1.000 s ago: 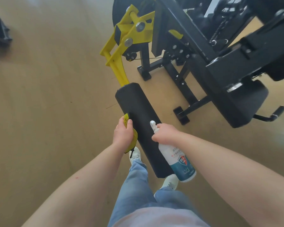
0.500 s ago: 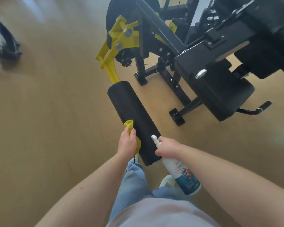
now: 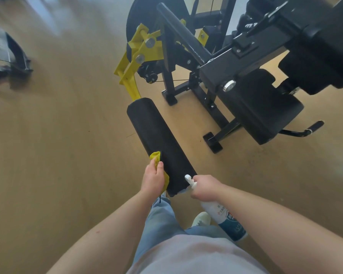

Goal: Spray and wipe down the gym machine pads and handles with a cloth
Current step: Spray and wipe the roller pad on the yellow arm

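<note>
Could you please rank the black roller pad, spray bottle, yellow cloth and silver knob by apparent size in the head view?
1. black roller pad
2. spray bottle, partly under the right hand
3. yellow cloth and silver knob: unsure, as the left hand covers most of the cloth.

Cloth (image 3: 155, 157) left of roller pad (image 3: 158, 139); bottle (image 3: 222, 214) right.

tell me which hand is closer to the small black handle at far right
Right. The right hand, holding the spray bottle, is on the handle side of the pad; the left hand, holding the cloth, is across it.
</note>
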`<act>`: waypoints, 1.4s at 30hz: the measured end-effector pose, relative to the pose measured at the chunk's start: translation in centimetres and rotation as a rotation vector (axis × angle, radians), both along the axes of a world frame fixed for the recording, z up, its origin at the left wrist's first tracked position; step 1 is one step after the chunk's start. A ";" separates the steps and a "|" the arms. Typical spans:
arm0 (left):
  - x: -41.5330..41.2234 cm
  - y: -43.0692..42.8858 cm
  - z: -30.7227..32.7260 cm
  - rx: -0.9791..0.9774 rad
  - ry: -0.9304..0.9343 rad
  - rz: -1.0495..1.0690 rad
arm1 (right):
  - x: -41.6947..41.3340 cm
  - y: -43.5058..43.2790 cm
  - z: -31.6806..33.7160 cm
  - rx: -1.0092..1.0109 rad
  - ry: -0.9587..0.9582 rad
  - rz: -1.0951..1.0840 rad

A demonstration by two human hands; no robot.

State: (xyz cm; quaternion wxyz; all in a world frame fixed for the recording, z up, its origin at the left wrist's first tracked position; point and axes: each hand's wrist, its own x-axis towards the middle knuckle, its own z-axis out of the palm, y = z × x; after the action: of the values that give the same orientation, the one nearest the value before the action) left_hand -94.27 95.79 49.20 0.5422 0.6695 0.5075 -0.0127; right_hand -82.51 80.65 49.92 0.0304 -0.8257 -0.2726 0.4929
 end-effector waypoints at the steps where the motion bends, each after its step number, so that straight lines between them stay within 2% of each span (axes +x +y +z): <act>1: 0.0 0.0 -0.1 0.002 -0.003 0.003 | 0.0 0.0 0.0 0.002 -0.001 -0.001; 5: 0.1 0.1 -0.3 0.036 0.000 -0.023 | 0.6 0.5 -0.5 0.015 0.018 -0.045; 7: 0.0 0.2 -0.5 0.115 -0.013 -0.102 | 1.0 1.0 -0.8 0.017 0.005 -0.076; 9: -0.5 0.6 -1.2 0.311 -0.021 -0.358 | 1.4 1.5 -1.0 0.020 -0.011 -0.127; 11: -1.0 0.6 -2.1 0.570 -0.014 -0.760 | 2.0 2.1 -1.3 0.023 -0.028 -0.188; 13: -0.8 -0.1 -2.6 0.690 -0.016 -1.059 | 2.7 2.5 -1.6 0.032 -0.028 -0.243; 17: 0.8 -2.3 -3.4 0.739 0.103 -1.278 | 3.6 2.0 -2.1 -0.011 -0.014 -0.293; 22: 2.2 -4.2 -5.1 0.955 0.095 -1.543 | 4.5 0.2 -2.8 -0.077 0.001 -0.267; 27: 3.3 -4.0 -6.9 0.965 0.013 -1.560 | 5.4 -0.9 -2.8 -0.111 -0.013 -0.294; 33: 3.6 -0.7 -7.7 0.992 -0.157 -1.377 | 5.8 1.5 -2.8 -0.035 0.048 -0.312; 42: 6.8 6.8 -8.5 1.027 -0.076 -1.210 | 6.8 8.4 -2.8 0.019 0.118 -0.357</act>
State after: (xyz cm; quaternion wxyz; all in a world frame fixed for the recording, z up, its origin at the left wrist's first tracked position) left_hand -87.46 102.60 40.73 0.0815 0.9954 -0.0209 -0.0464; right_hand -75.75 89.04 47.14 0.1414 -0.8303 -0.1241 0.5247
